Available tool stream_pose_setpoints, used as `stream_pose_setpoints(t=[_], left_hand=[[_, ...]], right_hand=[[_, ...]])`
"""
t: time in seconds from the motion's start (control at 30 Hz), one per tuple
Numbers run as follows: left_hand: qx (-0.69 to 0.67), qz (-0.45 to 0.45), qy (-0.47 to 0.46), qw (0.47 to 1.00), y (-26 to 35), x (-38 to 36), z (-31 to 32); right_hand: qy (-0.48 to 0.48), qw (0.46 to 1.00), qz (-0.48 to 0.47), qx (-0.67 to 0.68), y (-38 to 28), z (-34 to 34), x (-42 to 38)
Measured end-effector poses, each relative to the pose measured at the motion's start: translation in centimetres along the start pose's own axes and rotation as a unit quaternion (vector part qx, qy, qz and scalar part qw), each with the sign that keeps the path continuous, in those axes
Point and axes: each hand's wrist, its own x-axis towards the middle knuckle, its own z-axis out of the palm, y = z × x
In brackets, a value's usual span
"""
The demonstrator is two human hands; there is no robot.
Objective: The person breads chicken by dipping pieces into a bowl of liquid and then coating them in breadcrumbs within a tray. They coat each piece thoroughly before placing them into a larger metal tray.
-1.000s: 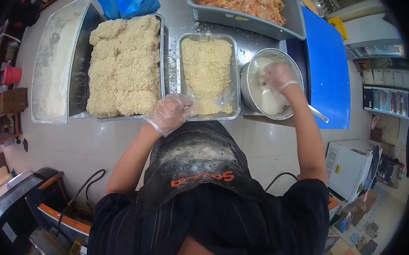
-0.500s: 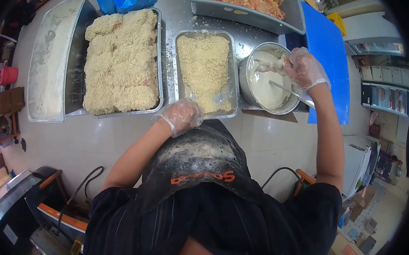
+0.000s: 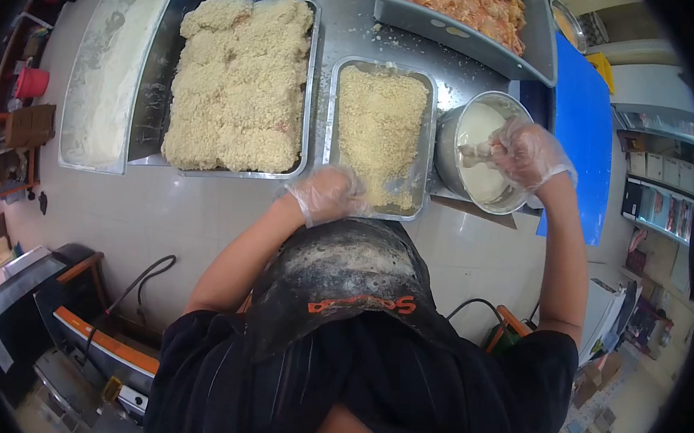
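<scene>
In a clear plastic glove, my right hand (image 3: 526, 155) is closed around a batter-coated piece of meat (image 3: 475, 155), holding it over a metal pot (image 3: 451, 147). White batter (image 3: 490, 122) lies in that pot. My left hand (image 3: 328, 194), gloved the same way, has its fingers curled on the near left corner of a shallow metal tray (image 3: 426, 142). Pale crumbs (image 3: 380, 122) are heaped inside this tray. My left fingertips are partly hidden, though they seem to grip its rim.
To the left stands a larger tray (image 3: 310, 93) piled with crumbed pieces (image 3: 235, 88), beside a deep pan of white flour (image 3: 116, 64). A grey tub (image 3: 448, 32) of marinated meat sits at the back. A blue board (image 3: 581, 144) lies right of the pot.
The view has shifted, so the table appears farther right. My right hand has brought the coated piece lower toward the batter; a metal handle seen before is now hidden. My left hand stays at the tray corner.
</scene>
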Motion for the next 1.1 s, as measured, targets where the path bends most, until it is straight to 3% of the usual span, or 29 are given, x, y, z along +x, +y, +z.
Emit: stream_pose_setpoints(t=[0.07, 0.23, 0.3, 0.4, 0.47, 0.57, 0.67, 0.77, 0.87, 0.97, 1.0, 1.1], left_hand=[[-0.012, -0.009, 0.06, 0.998, 0.2, 0.4, -1.4], [0.009, -0.028, 0.098, 0.995, 0.0, 1.9, -4.7], [0.019, -0.043, 0.126, 0.991, -0.2, 2.4, -5.6], [0.06, -0.054, 0.149, 0.986, -0.2, 3.5, -6.7], [0.097, -0.039, 0.164, 0.981, -1.2, 4.6, -6.6], [0.066, -0.167, 0.02, 0.984, -0.7, 7.5, -7.2], [0.09, -0.196, 0.047, 0.975, -1.0, 8.9, -5.2], [0.015, -0.208, -0.02, 0.978, 1.8, 7.0, -4.8], [0.036, -0.193, -0.049, 0.979, -0.8, 6.2, 1.6], [-0.024, -0.206, -0.088, 0.974, 0.8, 6.1, 2.5], [-0.039, -0.204, -0.054, 0.977, 0.9, 6.2, 2.6], [-0.053, -0.185, 0.035, 0.981, 1.3, 6.8, 1.9]], right_hand=[[0.044, 0.998, -0.041, -0.033, -0.5, -1.8, 0.2], [0.131, 0.98, -0.091, -0.121, -5.2, -5.2, 1.3], [0.074, 0.994, -0.008, -0.081, -7.4, -3.4, 2.3], [0.005, 0.994, -0.088, -0.062, -8.5, 4.7, 4.9], [-0.116, 0.988, -0.077, -0.062, -8.8, 7.9, 6.1], [-0.043, 0.999, 0.0, 0.005, -6.7, 13.3, 10.2], [-0.034, 0.977, 0.181, 0.109, -8.3, 13.5, 12.5], [-0.003, 0.995, 0.098, 0.019, -9.3, 16.3, 10.4], [-0.123, 0.992, 0.018, 0.016, -10.3, 16.8, 8.0], [-0.119, 0.977, 0.124, 0.13, -12.7, 17.0, 6.0], [-0.053, 0.931, 0.257, 0.253, -13.0, 19.2, 5.8], [0.062, 0.869, 0.256, 0.418, -12.1, 19.8, 6.1]])
